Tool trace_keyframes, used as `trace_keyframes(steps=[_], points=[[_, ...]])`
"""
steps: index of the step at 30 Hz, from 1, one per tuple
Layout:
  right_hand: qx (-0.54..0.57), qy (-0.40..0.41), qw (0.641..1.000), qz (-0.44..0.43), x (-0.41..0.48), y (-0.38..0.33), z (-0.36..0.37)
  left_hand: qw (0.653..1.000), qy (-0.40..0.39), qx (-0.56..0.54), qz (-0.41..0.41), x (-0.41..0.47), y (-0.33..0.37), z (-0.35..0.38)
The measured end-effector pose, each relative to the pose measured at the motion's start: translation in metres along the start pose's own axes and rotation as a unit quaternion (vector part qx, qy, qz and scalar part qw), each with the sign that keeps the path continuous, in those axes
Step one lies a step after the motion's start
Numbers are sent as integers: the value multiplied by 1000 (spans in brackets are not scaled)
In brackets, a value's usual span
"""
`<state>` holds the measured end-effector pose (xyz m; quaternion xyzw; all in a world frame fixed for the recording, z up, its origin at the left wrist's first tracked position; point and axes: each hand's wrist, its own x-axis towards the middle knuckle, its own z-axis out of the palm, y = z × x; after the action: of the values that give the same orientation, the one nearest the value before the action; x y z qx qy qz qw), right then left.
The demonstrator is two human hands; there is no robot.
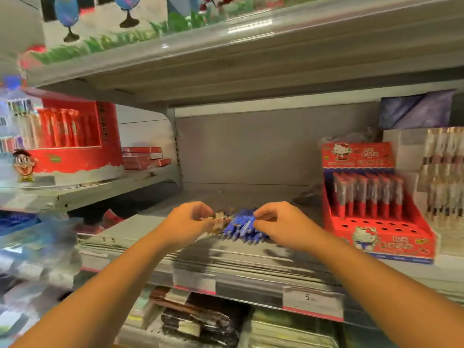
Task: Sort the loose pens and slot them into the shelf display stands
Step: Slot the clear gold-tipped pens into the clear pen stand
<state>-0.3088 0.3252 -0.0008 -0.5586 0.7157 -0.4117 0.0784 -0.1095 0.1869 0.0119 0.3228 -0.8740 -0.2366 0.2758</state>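
Observation:
A heap of loose blue pens lies on the grey shelf in the middle of the view. My left hand pinches a small pale bundle of pens at the heap's left edge. At the right edge of the heap, my right hand has its fingers curled onto the blue pens. On the right of the same shelf stands a red cartoon-cat display stand; red pens fill its back rows and the front holes are bare.
A big red pen display and red boxes sit on the left shelf bay. Pale pen racks stand at far right. An upper shelf overhangs. Price tags line the shelf front, with packets below.

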Motion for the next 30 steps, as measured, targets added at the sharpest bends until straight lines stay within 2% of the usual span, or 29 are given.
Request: trace_keyframes(steps=[7,11,14,17,20,24,30], points=[[-98,-25,995,1,56,-29,31,997,-33,58,-42,42,-55,-9],[-144,-87,985,20,96,-38,42,990,-52,111,-73,82,-67,-2],[-231,-152,961,27,128,-43,49,984,-80,128,-98,113,-72,5],[-293,-228,927,59,155,-47,55,964,-171,116,-165,139,-69,11],[-251,-249,930,100,177,-45,62,939,-245,78,-230,157,-62,17],[-148,-240,951,129,188,-35,63,921,-287,86,-248,177,-69,25],[-224,-255,935,103,185,-37,72,900,-346,109,-243,196,-74,22]])
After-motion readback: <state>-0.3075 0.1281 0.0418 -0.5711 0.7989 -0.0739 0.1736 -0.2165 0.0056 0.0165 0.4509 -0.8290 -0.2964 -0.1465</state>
